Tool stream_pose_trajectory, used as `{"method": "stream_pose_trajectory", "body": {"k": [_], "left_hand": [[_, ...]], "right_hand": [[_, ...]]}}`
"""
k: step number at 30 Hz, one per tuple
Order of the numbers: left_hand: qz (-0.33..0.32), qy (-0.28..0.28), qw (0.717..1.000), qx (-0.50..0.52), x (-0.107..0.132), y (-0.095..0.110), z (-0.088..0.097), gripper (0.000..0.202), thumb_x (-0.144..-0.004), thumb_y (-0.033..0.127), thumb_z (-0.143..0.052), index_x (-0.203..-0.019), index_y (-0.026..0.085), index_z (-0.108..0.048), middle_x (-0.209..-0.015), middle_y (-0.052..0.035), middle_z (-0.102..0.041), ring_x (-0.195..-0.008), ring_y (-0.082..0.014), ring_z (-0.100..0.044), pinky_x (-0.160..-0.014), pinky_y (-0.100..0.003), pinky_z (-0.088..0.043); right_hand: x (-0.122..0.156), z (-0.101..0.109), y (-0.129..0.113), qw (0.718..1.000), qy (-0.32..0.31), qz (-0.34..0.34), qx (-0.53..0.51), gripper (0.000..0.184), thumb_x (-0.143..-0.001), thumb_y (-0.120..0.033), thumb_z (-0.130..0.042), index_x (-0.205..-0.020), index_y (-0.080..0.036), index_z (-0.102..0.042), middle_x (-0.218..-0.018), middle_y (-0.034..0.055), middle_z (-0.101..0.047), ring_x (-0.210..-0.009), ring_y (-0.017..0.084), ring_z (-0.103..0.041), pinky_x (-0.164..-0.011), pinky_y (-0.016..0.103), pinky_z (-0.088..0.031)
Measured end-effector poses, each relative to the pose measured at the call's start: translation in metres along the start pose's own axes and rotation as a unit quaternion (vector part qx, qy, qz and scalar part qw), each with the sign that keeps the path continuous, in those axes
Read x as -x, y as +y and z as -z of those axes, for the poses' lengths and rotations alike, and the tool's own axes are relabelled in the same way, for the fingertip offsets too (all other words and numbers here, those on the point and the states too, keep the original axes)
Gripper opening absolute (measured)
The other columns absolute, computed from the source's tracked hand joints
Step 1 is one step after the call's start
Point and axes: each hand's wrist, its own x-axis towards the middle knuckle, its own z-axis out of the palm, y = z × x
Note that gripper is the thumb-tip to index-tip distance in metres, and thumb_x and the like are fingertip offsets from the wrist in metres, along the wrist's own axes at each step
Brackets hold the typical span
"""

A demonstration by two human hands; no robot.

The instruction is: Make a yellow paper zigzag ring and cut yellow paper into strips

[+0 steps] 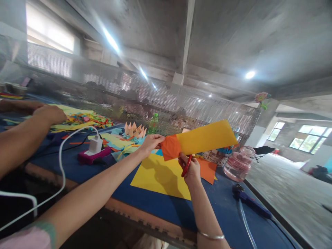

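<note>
My left hand (pixel 151 145) pinches the left edge of a piece of orange paper (pixel 169 147), held up above the table. A long yellow paper strip (pixel 207 137) extends to the right from behind or beside it; whether the two are joined I cannot tell. My right hand (pixel 192 171) is closed around red-handled scissors (pixel 186 166), its fingertips at the lower edge of the papers. The scissor blades are mostly hidden. Below lies a large yellow sheet (pixel 158 176), and another orange sheet (pixel 208 170) lies to the right.
A glue gun (pixel 252 201) and a pink glass jar (pixel 237 166) stand at the right. Leftward are a purple power strip (pixel 93 155) with a white charger, a green bottle (pixel 153 123), a paper crown (pixel 135 130) and scraps (pixel 88 117). A co-worker's hands (pixel 50 114) are far left.
</note>
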Motion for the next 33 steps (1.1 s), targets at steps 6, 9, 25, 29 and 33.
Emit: {"method": "stream_pose_trajectory", "body": {"k": [6,9,25,29,33], "left_hand": [[0.02,-0.052,0.998,-0.031,-0.0008,-0.0022,0.003,0.007,-0.068,0.024,-0.071,-0.069,0.017,-0.07,-0.064,-0.0033,-0.068,-0.057,-0.0127,-0.062,-0.057,-0.024,-0.052],[0.017,-0.057,0.997,-0.048,-0.0011,-0.0025,0.004,0.009,-0.07,0.026,-0.07,-0.071,0.017,-0.071,-0.063,-0.0032,-0.068,-0.055,-0.0122,-0.062,-0.056,-0.023,-0.052],[-0.002,-0.077,0.994,-0.081,-0.0036,-0.0085,0.0019,0.016,-0.065,0.025,-0.072,-0.077,0.016,-0.068,-0.067,-0.003,-0.069,-0.055,-0.0127,-0.062,-0.053,-0.022,-0.049],[0.004,-0.066,0.994,-0.087,-0.0028,-0.0062,0.0016,0.009,-0.066,0.021,-0.07,-0.074,0.017,-0.068,-0.064,-0.0021,-0.068,-0.052,-0.0121,-0.061,-0.052,-0.022,-0.049],[0.011,-0.075,0.992,-0.097,-0.0019,-0.0041,0.0023,0.009,-0.067,0.021,-0.068,-0.075,0.017,-0.069,-0.067,-0.0031,-0.069,-0.054,-0.0129,-0.062,-0.054,-0.024,-0.051]], "right_hand": [[-0.0036,0.0036,-0.002,0.999,0.036,0.035,-0.016,0.045,-0.043,-0.021,-0.087,-0.07,-0.019,-0.051,-0.057,-0.008,-0.061,-0.049,0.007,-0.06,-0.049,0.016,-0.05],[-0.004,0.0036,-0.0016,0.998,0.04,0.038,-0.016,0.043,-0.045,-0.021,-0.086,-0.07,-0.02,-0.05,-0.056,-0.0077,-0.059,-0.05,0.009,-0.061,-0.047,0.018,-0.05],[-0.0052,0.0037,0.0024,0.999,0.042,0.035,0.004,0.049,-0.04,-0.023,-0.087,-0.072,-0.02,-0.05,-0.062,-0.0065,-0.06,-0.053,0.01,-0.063,-0.047,0.018,-0.051],[-0.0042,0.0022,0.001,0.998,0.047,0.031,0.005,0.048,-0.041,-0.025,-0.087,-0.073,-0.02,-0.05,-0.062,-0.006,-0.061,-0.051,0.01,-0.062,-0.046,0.018,-0.05],[-0.0017,0.0003,-0.0014,0.998,0.052,0.035,-0.001,0.044,-0.046,-0.029,-0.085,-0.074,-0.02,-0.052,-0.058,-0.0062,-0.06,-0.048,0.009,-0.059,-0.045,0.018,-0.049]]}}
